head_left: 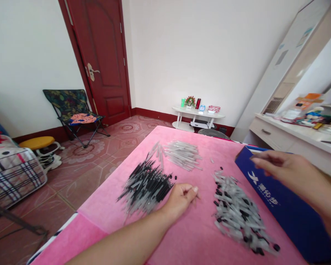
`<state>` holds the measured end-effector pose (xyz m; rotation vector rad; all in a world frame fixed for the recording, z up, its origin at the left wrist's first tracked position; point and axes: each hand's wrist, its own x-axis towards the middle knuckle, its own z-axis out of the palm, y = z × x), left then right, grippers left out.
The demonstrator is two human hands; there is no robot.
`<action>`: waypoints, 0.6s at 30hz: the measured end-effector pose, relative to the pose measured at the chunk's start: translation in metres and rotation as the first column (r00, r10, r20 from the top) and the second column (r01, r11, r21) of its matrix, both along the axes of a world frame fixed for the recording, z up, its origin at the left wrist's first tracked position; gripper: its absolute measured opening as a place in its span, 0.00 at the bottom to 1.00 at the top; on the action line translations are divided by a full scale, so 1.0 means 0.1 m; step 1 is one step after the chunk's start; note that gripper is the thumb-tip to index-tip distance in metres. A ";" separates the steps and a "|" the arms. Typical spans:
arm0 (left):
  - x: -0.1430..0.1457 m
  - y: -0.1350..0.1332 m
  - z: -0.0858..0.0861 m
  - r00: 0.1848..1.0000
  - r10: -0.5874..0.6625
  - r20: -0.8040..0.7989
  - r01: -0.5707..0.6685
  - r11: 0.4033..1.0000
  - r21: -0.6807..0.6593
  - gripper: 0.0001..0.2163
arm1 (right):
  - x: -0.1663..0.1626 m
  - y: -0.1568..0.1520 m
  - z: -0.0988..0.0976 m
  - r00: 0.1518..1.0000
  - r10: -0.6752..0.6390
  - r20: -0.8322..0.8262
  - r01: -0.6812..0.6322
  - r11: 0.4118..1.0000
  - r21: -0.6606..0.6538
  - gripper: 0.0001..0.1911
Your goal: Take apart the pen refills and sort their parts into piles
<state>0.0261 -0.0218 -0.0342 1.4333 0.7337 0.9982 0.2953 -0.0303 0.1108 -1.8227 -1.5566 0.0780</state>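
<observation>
My left hand (180, 200) rests on the pink cloth (182, 235) with its fingers curled in; what it grips, if anything, is hidden. It lies beside a heap of black and grey pen parts (145, 186). My right hand (285, 171) hovers over a blue box (276, 204), fingers together and slightly blurred by motion, holding nothing I can see. A pile of clear tubes (182, 154) lies farther back. A heap of grey caps with black bits (238, 211) lies between my hands.
A red door (105, 55), a folding chair (71, 110) and a yellow stool (37, 142) stand at the left. A small white table (198, 114) stands by the far wall. A white dresser (292, 138) with clutter is at the right.
</observation>
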 end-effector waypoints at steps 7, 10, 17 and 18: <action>-0.08 -0.12 0.05 0.987 -0.094 -0.127 0.112 0.983 0.148 0.22 | -1.31 0.46 -0.98 0.879 0.477 -0.009 -0.474 0.872 -0.123 0.10; -0.08 -0.14 0.04 0.980 -0.121 -0.158 0.149 0.972 0.183 0.23 | -1.38 0.70 -1.20 0.938 0.313 0.150 -0.288 0.943 -0.169 0.11; -0.07 -0.12 0.02 0.988 -0.093 -0.120 0.112 0.981 0.157 0.22 | -1.42 0.82 -1.27 0.936 0.141 0.323 -0.052 0.962 -0.269 0.08; -0.07 -0.11 0.03 0.990 -0.091 -0.108 0.106 0.983 0.147 0.22 | -1.43 0.81 -1.28 0.933 0.137 0.333 -0.043 0.960 -0.276 0.08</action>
